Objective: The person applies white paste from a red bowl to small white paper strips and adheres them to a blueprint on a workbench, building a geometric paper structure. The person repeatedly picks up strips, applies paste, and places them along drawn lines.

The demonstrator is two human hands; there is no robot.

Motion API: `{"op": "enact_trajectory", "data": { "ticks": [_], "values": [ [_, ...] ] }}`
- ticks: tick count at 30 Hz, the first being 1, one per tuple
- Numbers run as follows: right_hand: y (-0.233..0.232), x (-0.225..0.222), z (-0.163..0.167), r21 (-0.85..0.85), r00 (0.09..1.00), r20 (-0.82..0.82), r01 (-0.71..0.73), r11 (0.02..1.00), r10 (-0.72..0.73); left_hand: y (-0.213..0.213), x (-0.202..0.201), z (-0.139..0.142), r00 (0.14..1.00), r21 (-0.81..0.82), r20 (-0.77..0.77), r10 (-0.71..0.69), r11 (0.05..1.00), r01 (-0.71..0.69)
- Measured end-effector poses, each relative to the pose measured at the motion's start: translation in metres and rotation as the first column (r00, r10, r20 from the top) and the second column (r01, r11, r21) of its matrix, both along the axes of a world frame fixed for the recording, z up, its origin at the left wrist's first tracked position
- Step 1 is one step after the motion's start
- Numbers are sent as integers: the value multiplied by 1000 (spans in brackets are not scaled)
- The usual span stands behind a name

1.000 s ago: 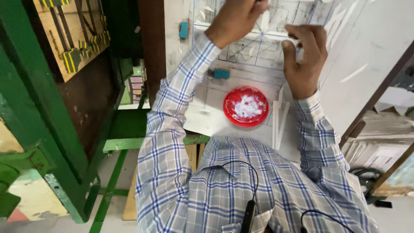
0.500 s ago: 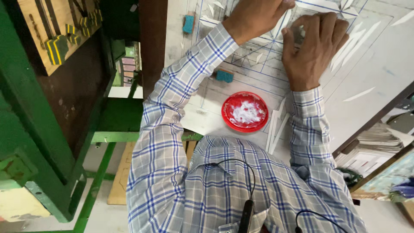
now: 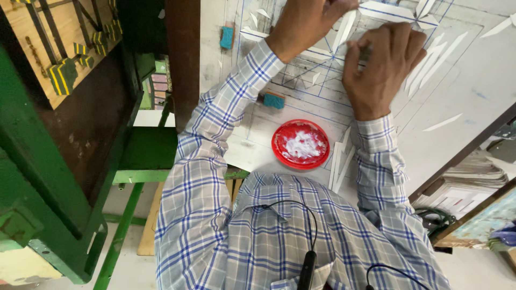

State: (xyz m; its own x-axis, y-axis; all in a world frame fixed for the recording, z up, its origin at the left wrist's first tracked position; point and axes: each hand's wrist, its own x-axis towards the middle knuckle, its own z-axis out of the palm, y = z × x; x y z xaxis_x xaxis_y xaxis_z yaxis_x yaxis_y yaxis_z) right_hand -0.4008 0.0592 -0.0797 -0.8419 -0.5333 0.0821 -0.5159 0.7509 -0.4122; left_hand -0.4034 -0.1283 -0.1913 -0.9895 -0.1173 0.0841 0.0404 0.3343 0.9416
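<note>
- The left hand rests on the white tabletop, fingers curled together on a thin white strip.
- The right hand presses beside it, fingers together on the same strip.
- A red lid with white paste sits nearer the person's body.
- A teal sponge block lies just left.

The fingertips of the left hand are cut off by the top edge at 12 o'clock. Whatever is pinched under the fingers of the right hand is covered and cannot be told. The white counter is cropped at 1 o'clock. At 10 o'clock, the wooden board is only partly seen. The black cable is cut at 6 o'clock.
</note>
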Motion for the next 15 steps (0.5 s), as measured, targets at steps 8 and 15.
{"op": "enact_trajectory", "data": {
  "ticks": [8, 15],
  "values": [
    [-13, -2, 3, 24, 999, -11, 31, 999, -31, 6, 4, -5, 988, -100, -154, 25, 994, -41],
    [-7, 1, -7, 137, 998, -57, 19, 990, -11, 12, 5, -12, 989, -171, -145, 37, 983, -62]
  ]
}}
